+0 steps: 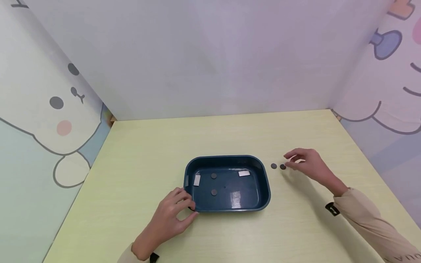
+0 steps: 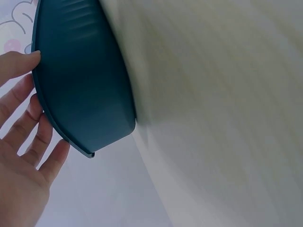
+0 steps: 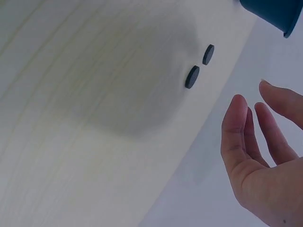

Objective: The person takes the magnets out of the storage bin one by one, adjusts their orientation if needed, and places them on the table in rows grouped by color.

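A dark blue plastic tray (image 1: pixel 227 210) with rounded corners lies on the table. At its near left corner my left hand (image 1: pixel 172 212) holds the rim; in the left wrist view the thumb and fingertips (image 2: pixel 59 153) touch the rim's edge. Right of the tray, two small dark round discs (image 1: pixel 273 166) lie flat, side by side. My right hand (image 1: pixel 307 164) hovers just beside the right-hand disc (image 3: pixel 192 77), fingers loosely bent and apart, nothing between them. Inside the tray are two similar discs (image 1: pixel 214 192) and two white rectangular pieces (image 1: pixel 244 173).
The pale wood-grain table (image 1: pixel 148 146) spreads around the tray. A plain light wall (image 1: pixel 213 65) rises behind it, and side panels with cartoon figures (image 1: pixel 59 120) flank it. A bright patch on the tray floor looks like a reflection.
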A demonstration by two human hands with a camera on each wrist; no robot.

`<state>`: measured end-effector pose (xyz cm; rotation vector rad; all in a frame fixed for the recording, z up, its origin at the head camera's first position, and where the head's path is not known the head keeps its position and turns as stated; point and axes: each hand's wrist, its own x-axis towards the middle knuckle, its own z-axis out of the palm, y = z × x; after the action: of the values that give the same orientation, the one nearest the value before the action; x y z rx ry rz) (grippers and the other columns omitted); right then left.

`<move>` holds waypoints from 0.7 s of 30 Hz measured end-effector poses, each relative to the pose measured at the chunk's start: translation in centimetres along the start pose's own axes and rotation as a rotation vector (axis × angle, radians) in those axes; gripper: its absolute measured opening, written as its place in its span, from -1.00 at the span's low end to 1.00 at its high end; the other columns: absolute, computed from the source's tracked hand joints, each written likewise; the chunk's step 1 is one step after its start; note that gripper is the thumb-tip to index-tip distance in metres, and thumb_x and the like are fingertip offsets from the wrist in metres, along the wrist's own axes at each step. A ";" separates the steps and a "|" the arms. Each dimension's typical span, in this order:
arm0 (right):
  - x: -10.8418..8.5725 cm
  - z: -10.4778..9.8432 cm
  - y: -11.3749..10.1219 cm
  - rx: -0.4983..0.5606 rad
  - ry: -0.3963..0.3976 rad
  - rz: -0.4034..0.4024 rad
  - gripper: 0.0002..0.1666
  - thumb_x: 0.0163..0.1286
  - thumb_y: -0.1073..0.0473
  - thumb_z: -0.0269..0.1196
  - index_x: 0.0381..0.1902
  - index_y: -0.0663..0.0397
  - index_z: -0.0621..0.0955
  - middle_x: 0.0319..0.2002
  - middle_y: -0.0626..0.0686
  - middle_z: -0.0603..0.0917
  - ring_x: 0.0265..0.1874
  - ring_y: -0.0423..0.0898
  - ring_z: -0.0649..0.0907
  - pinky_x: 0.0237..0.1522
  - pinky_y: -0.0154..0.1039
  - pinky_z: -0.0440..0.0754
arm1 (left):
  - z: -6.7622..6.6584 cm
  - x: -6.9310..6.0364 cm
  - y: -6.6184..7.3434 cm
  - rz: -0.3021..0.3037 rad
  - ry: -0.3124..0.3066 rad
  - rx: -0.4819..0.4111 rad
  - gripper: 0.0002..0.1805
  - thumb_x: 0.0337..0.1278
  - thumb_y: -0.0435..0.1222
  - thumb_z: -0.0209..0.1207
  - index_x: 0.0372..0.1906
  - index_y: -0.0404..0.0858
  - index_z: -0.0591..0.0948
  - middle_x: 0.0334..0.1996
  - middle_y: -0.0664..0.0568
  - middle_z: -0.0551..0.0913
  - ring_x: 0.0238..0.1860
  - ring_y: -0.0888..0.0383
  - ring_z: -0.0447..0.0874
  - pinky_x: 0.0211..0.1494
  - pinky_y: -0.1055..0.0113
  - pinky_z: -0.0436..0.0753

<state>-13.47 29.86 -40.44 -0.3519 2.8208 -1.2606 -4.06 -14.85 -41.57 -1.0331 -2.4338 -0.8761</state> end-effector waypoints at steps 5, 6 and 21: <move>0.0 -0.3 -0.8 0.071 -0.007 0.023 -0.67 0.19 0.18 0.36 -0.12 0.26 0.64 -0.14 0.26 0.63 -0.32 -0.24 0.65 -0.36 -0.30 0.62 | 0.0 -0.1 0.0 -0.008 -0.006 -0.004 -0.80 -0.21 -0.29 0.41 -0.47 -0.04 0.59 -0.40 0.25 0.51 -0.26 0.22 0.43 -0.16 0.37 0.49; 0.0 -0.3 -1.0 0.080 -0.008 0.028 -0.67 0.19 0.17 0.36 -0.12 0.24 0.65 -0.13 0.26 0.63 -0.32 -0.23 0.66 -0.36 -0.28 0.62 | 0.0 -0.1 0.0 -0.008 -0.006 -0.003 -0.80 -0.21 -0.29 0.41 -0.47 -0.04 0.59 -0.40 0.25 0.51 -0.26 0.22 0.43 -0.16 0.37 0.49; -0.2 -0.3 -4.7 0.283 -0.056 -0.024 -0.71 0.20 0.25 0.34 -0.12 0.22 0.63 -0.20 0.03 0.65 -0.33 -0.06 0.69 -0.31 -0.22 0.65 | -0.1 0.1 0.1 -0.009 -0.010 0.002 -0.80 -0.23 -0.30 0.41 -0.48 -0.05 0.59 -0.39 0.24 0.53 -0.27 0.22 0.43 -0.16 0.38 0.49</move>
<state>-12.38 27.10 -36.79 -0.4014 2.5500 -1.5997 -4.05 -14.78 -41.45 -1.0288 -2.4489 -0.8732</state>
